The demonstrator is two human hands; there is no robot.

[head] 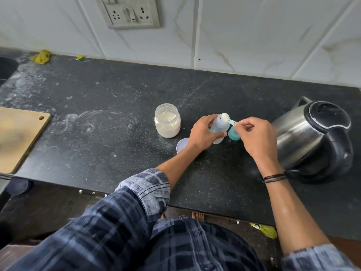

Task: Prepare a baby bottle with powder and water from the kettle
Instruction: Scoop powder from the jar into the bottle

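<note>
A clear baby bottle [221, 125] stands open on the black counter [117, 124], and my left hand [204, 133] grips its body. My right hand [254, 136] pinches the handle of a small teal scoop [227, 117], whose bowl of white powder is at the bottle's mouth. The teal bottle cap [233, 134] lies just right of the bottle, partly hidden by my right hand. An open jar of powder [167, 120] stands to the left of the bottle. The steel kettle [312, 137] sits at the right with its black lid down.
A white jar lid [181, 145] lies by my left wrist. A wooden cutting board [17, 137] lies at the left edge, a sink [6, 68] at far left. Yellow cloth [41, 56] sits by the tiled wall. Sockets [129, 13] are above.
</note>
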